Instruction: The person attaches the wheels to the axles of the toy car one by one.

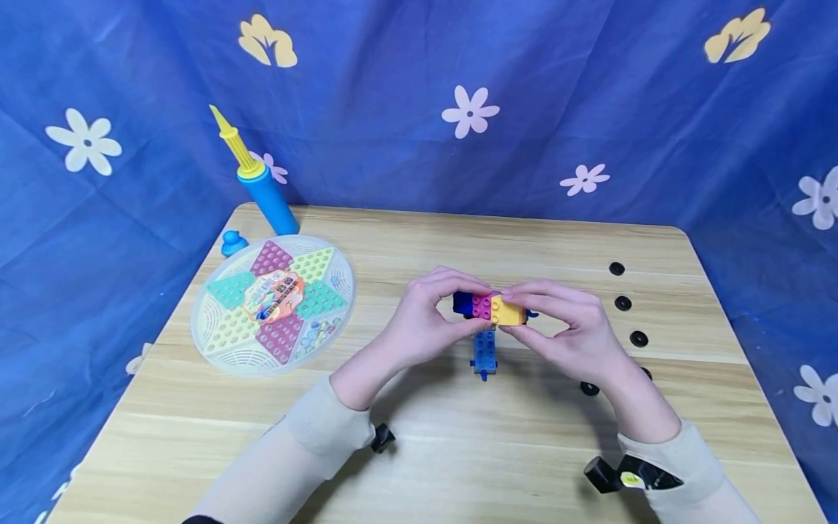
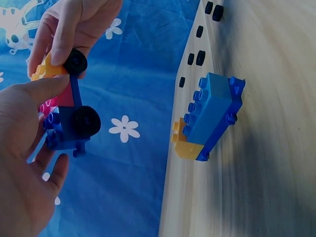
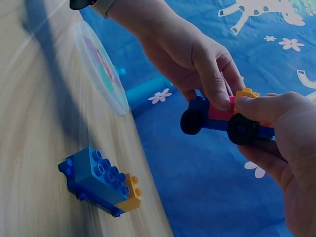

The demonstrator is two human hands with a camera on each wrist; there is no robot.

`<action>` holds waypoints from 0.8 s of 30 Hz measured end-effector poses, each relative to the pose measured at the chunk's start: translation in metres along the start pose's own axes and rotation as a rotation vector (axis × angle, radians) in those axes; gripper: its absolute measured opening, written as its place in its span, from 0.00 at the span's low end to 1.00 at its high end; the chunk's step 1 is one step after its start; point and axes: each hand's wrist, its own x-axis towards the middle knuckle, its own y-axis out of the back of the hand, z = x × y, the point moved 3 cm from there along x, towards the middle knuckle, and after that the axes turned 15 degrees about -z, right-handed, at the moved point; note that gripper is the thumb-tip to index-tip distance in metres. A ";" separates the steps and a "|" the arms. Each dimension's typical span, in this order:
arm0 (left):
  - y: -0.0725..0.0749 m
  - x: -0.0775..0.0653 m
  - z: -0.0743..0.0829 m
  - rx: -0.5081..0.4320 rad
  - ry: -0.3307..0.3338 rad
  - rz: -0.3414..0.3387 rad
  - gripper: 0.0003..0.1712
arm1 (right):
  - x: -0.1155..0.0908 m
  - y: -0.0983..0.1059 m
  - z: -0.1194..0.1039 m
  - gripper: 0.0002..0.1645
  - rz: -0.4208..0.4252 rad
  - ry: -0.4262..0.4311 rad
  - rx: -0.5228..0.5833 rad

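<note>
A toy car of building blocks (image 1: 482,306) is held above the table between both hands. It has a dark blue, a magenta and a yellow brick on a blue base, with black wheels (image 2: 86,122) fitted. My left hand (image 1: 424,318) grips the dark blue and magenta end with thumb and fingers. At the yellow end, my right hand (image 1: 571,320) pinches the brick, its thumb along the side near a wheel (image 3: 242,129). Below, a second block car (image 2: 212,108) stands on the table, a blue brick and a yellow brick on a base without wheels.
Several loose black wheels (image 1: 623,303) lie on the right of the table (image 1: 524,444). At the left are a round Chinese checkers board (image 1: 219,349), a small blue duck (image 1: 233,244) and a blue and yellow hand pump (image 1: 270,200). Blue flowered cloth hangs behind.
</note>
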 end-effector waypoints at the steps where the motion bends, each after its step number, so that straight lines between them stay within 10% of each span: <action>1: 0.000 0.000 0.000 -0.001 0.010 -0.001 0.23 | -0.001 0.000 0.000 0.22 0.006 -0.001 -0.007; 9: -0.001 -0.005 0.005 -0.057 0.157 0.015 0.34 | -0.005 0.002 0.000 0.16 0.074 0.013 -0.079; 24: -0.006 -0.004 -0.009 -0.599 0.446 0.151 0.28 | 0.001 -0.006 -0.005 0.14 0.188 0.156 -0.186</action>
